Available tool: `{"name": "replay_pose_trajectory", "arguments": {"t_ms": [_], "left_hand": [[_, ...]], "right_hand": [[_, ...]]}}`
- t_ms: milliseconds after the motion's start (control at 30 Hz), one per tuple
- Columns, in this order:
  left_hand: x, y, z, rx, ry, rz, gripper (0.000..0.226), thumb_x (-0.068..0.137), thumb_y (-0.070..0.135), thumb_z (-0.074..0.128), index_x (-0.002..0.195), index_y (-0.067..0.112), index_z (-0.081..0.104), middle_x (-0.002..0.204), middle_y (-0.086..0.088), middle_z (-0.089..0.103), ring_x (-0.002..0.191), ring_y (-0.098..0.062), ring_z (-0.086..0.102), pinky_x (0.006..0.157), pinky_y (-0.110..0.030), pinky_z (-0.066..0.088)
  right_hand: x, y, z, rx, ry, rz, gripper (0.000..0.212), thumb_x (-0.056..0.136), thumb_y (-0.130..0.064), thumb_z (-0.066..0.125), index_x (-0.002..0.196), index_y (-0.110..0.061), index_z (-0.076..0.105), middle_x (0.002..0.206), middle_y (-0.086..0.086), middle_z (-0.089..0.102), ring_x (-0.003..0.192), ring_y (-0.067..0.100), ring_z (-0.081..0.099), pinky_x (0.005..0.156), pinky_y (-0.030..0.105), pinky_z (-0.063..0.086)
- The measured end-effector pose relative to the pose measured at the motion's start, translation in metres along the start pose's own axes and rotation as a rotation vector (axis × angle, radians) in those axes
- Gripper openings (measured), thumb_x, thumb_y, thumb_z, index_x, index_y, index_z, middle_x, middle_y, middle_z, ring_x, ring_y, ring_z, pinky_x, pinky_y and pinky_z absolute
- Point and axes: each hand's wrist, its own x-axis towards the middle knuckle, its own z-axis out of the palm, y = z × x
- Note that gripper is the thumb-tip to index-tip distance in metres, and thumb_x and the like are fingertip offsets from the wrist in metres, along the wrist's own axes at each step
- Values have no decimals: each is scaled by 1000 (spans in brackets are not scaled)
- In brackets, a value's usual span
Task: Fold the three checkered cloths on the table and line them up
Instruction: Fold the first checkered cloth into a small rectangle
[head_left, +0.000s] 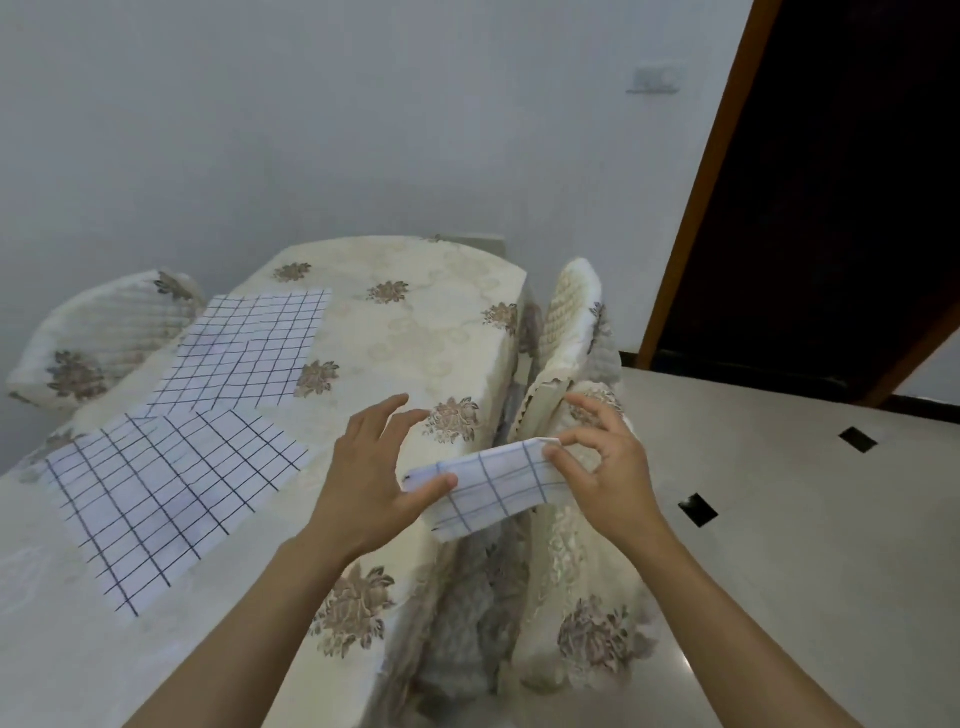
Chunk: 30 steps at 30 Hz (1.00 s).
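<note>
Two white cloths with dark checks lie spread flat on the table: one (171, 493) near the front left, the other (249, 353) farther back. A third checkered cloth (493, 486), folded into a narrow band, hangs in the air past the table's right edge. My left hand (374, 478) pinches its left end with the thumb, the other fingers spread above. My right hand (597, 467) pinches its right end between thumb and fingers.
The table (415, 322) wears a cream floral tablecloth that drapes down at the right. A covered chair (571, 322) stands just right of the table, another (98, 343) at the far left. Tiled floor and a dark doorway (831, 208) lie to the right.
</note>
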Motion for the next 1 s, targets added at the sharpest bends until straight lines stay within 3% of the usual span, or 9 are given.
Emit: {"name": "replay_pose_trajectory", "arguments": {"t_ms": [133, 300, 433, 633, 800, 933, 1000], "left_hand": [[28, 1, 15, -63, 78, -35, 82, 73, 73, 57, 141, 31, 40, 155, 6, 28, 139, -20, 27, 110, -46, 33], [56, 11, 40, -84, 117, -49, 83, 73, 73, 58, 141, 28, 42, 154, 3, 31, 138, -22, 28, 109, -48, 35], [79, 29, 56, -56, 126, -61, 82, 71, 73, 58, 139, 29, 44, 154, 3, 30, 139, -22, 27, 109, -49, 34], [131, 76, 89, 41, 161, -104, 83, 69, 73, 57, 137, 26, 47, 153, -1, 32, 136, -27, 30, 107, -53, 36], [178, 144, 124, 96, 200, -154, 85, 67, 74, 57, 137, 26, 47, 153, -1, 33, 136, -25, 31, 107, -48, 33], [213, 190, 145, 137, 202, -167, 84, 68, 74, 57, 135, 25, 48, 152, -2, 35, 135, -27, 33, 106, -49, 35], [231, 204, 153, 145, 205, -168, 81, 69, 73, 58, 134, 25, 49, 151, -2, 36, 135, -27, 34, 107, -50, 35]], "right_hand": [[22, 7, -6, -43, 18, 29, 12, 85, -23, 72, 77, -31, 69, 135, -15, 51, 128, 5, 45, 107, 38, 38], [49, 22, -27, -87, -8, 32, 8, 85, -22, 72, 79, -28, 71, 131, -17, 54, 119, -8, 46, 95, 12, 34], [75, 44, -47, -76, -3, 32, 10, 85, -24, 72, 77, -30, 70, 129, -19, 54, 115, -13, 44, 93, 14, 34], [120, 91, -91, 6, -49, 2, 7, 84, -25, 73, 78, -27, 71, 131, -15, 54, 122, -2, 45, 93, 11, 32], [167, 126, -148, 33, -109, -67, 4, 84, -28, 72, 81, -25, 71, 132, -16, 53, 123, -2, 43, 100, 17, 32], [203, 148, -194, 66, -171, -73, 6, 85, -28, 71, 79, -26, 71, 132, -17, 52, 122, -2, 43, 93, 7, 29], [223, 159, -209, 87, -165, -82, 7, 85, -27, 72, 78, -25, 71, 132, -15, 52, 121, 0, 45, 93, 11, 31]]}}
